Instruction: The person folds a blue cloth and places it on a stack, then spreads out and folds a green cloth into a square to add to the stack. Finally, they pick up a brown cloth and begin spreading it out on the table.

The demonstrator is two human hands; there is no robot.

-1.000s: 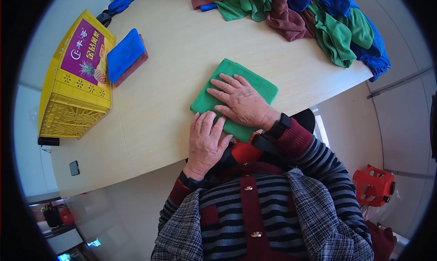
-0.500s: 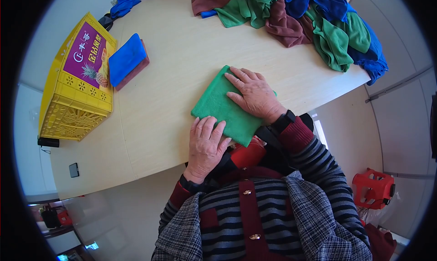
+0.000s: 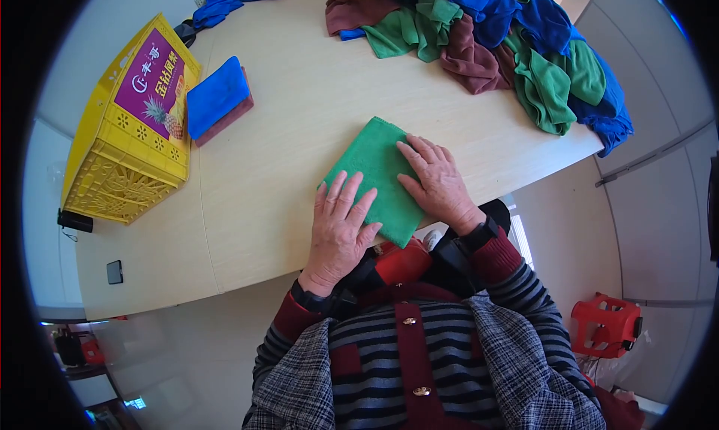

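Observation:
A green cloth (image 3: 380, 164), folded into a flat rectangle, lies at the near edge of the table, one corner reaching past that edge. My left hand (image 3: 338, 224) rests on its lower left side with the fingers spread. On its right side lies my right hand (image 3: 438, 179), fingers stretched out and thumb apart. Neither hand grips the cloth. Farther left, a folded blue cloth (image 3: 217, 93) sits on top of a folded brown cloth (image 3: 228, 124), both beside a yellow crate.
The yellow crate (image 3: 135, 168) with a pineapple label stands at the table's left. Loose blue, green and brown cloths (image 3: 475, 63) are heaped at the far right. A small dark flat object (image 3: 114, 272) lies near the left edge. A red stool (image 3: 605, 326) stands on the floor, right.
The green cloth now shows a narrower, neater rectangle. My right hand has shifted to its right edge, and my left hand has moved slightly up onto it. The camera view has shifted a little.

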